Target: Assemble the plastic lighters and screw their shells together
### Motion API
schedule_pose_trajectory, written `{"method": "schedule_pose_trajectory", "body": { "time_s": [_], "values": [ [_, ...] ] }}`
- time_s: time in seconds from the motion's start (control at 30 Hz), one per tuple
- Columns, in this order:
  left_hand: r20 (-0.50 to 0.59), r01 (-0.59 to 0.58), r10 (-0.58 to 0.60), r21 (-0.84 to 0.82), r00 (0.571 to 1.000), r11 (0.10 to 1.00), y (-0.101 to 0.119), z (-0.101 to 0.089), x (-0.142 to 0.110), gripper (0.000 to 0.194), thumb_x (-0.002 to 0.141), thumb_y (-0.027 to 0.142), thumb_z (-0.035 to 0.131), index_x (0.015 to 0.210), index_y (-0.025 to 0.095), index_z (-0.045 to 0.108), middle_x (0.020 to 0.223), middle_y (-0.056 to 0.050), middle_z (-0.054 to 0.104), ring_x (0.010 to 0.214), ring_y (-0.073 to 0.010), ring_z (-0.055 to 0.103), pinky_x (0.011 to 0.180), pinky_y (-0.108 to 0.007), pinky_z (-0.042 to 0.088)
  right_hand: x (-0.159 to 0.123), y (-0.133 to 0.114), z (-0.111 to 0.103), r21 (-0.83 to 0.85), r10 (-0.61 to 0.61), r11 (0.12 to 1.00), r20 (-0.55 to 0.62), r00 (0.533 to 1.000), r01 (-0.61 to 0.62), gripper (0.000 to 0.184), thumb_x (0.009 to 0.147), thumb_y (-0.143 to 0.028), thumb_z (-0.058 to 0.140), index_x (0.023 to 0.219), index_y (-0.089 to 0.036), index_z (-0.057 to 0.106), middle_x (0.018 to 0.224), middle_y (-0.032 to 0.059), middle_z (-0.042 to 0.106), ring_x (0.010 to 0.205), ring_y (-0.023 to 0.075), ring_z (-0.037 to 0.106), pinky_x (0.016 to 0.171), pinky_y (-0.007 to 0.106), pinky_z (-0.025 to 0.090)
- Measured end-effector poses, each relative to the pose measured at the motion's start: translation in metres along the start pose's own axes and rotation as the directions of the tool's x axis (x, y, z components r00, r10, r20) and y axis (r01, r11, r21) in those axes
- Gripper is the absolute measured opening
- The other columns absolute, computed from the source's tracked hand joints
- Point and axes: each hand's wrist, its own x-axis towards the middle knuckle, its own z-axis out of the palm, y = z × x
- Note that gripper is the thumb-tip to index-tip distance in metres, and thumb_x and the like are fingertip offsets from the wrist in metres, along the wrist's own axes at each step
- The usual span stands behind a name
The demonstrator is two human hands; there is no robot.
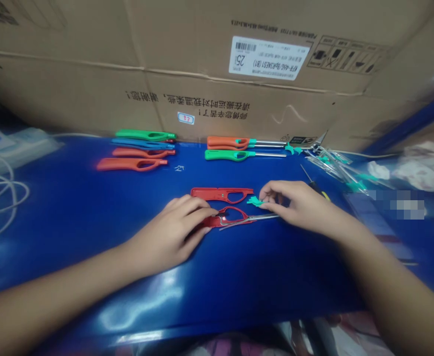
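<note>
My left hand (182, 225) grips the handle end of a red lighter half-shell (234, 216), with a metal tube (263, 217) running out of its right end. A thin wire or rod lies along its lower edge. Between the fingertips of my right hand (289, 200) is a small teal plastic trigger (254, 201), held just above the tube. Behind, the matching red half-shell (217, 194) lies on the blue table with its inner side up.
Orange and green lighters (224, 155) with metal tubes lie at the back. Several coloured handles (131, 164) are stacked at left, near small pins (179, 168). Tubes and teal parts (331, 165) pile up at right, by a screwdriver (315, 185). A cardboard box (187, 64) stands behind.
</note>
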Motion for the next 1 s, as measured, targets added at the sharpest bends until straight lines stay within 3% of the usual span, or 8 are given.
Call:
{"method": "schedule_pose_trajectory", "body": {
  "time_s": [0.2, 0.37, 0.83, 1.0],
  "values": [
    [0.008, 0.008, -0.007, -0.020, 1.000, 1.000, 0.002, 0.000, -0.001, 0.027, 0.100, 0.020, 0.050, 0.125, 0.022, 0.059, 0.119, -0.008, 0.062, 0.110, -0.0236, 0.056, 0.094, -0.040, 0.045, 0.000, -0.026, 0.022, 0.055, -0.094, 0.994, 0.022, 0.995, 0.093, 0.007, 0.094, -0.027, 0.063, 0.098, -0.022, 0.065, 0.088, 0.0023, 0.069, 0.075, 0.0138, 0.061, 0.069, 0.025, 0.045],
    [-0.001, 0.005, -0.005, -0.029, 1.000, 1.000, 0.003, 0.002, 0.000, 0.026, 0.100, 0.020, 0.050, 0.124, 0.021, 0.060, 0.119, -0.008, 0.062, 0.111, -0.0229, 0.055, 0.094, -0.039, 0.045, 0.000, -0.022, 0.035, 0.009, -0.128, 0.992, 0.043, 0.991, 0.127, 0.009, 0.096, -0.029, 0.062, 0.094, -0.021, 0.066, 0.093, 0.0037, 0.069, 0.085, 0.0164, 0.061, 0.075, 0.028, 0.044],
    [0.015, -0.005, 0.006, -0.024, 1.000, 1.000, 0.001, 0.001, -0.003, 0.028, 0.099, 0.020, 0.050, 0.126, 0.020, 0.058, 0.119, -0.009, 0.061, 0.109, -0.0231, 0.054, 0.094, -0.040, 0.044, 0.003, -0.018, 0.039, -0.017, -0.160, 0.987, -0.026, 0.987, 0.160, 0.010, 0.094, -0.023, 0.064, 0.085, -0.020, 0.063, 0.082, 0.0001, 0.062, 0.078, 0.0135, 0.057, 0.069, 0.025, 0.040],
    [0.017, -0.012, 0.013, -0.020, 1.000, 1.000, 0.001, 0.002, -0.002, 0.027, 0.099, 0.019, 0.051, 0.124, 0.020, 0.059, 0.117, -0.008, 0.061, 0.108, -0.0232, 0.054, 0.093, -0.040, 0.044, 0.003, -0.016, 0.041, -0.063, -0.264, 0.962, 0.015, 0.964, 0.264, 0.013, 0.099, -0.022, 0.055, 0.090, -0.019, 0.063, 0.089, 0.0031, 0.064, 0.085, 0.0160, 0.057, 0.074, 0.028, 0.042]
  ]
}}
